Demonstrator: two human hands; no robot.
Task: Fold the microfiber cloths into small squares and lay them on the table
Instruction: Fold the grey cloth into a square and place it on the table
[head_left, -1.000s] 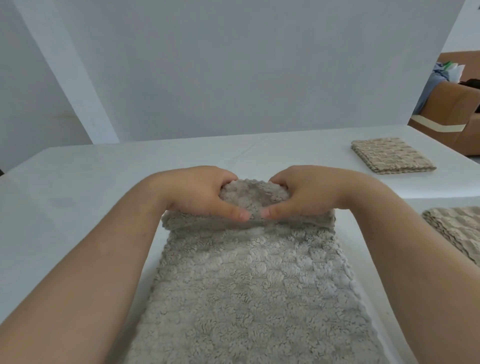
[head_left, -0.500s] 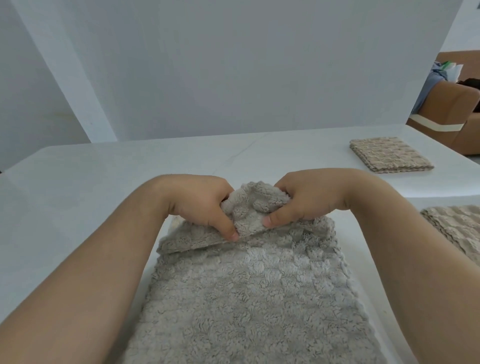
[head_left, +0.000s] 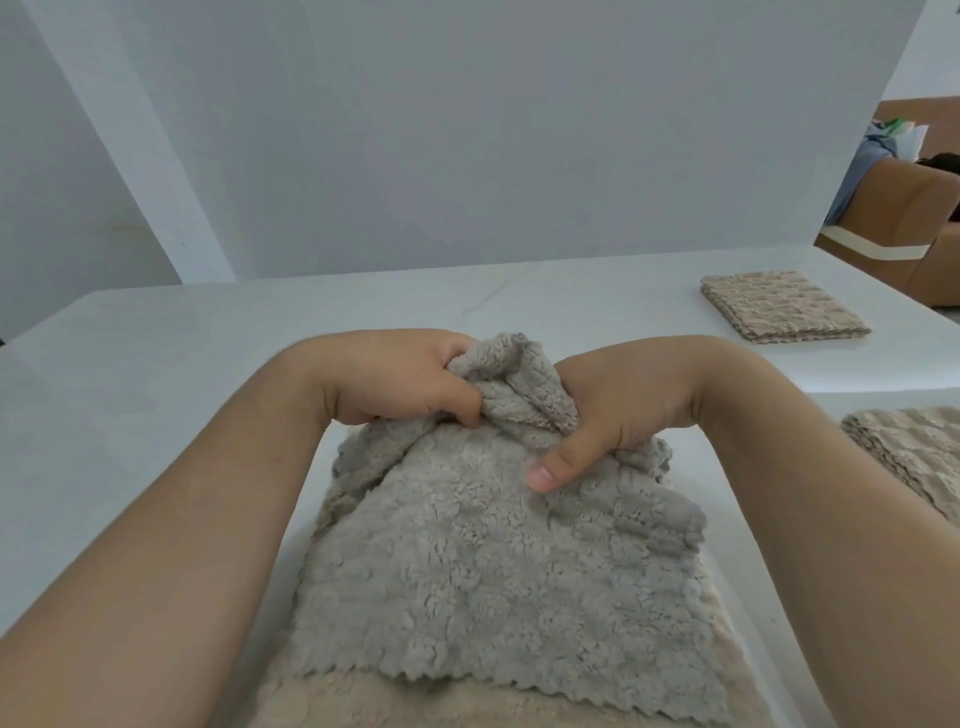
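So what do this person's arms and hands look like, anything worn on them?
Nothing worn shows. The left hand and right hand are gloveless, and the left forearm and right forearm carry no sleeve, watch or band within the frame. The right thumbnail is short and unpainted. Rings cannot be ruled out: much of each hand is hidden.

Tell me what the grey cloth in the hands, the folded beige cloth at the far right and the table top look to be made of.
Grey cloth: soft fluffy pile, likely microfiber fleece, judging by its fuzzy nubs, scalloped edge and limp bunching.
Folded beige cloth: seemingly the same plush fabric, with a raised checker texture.
Table top: smooth, white and hard-looking, perhaps laminate or stone; I cannot tell which.
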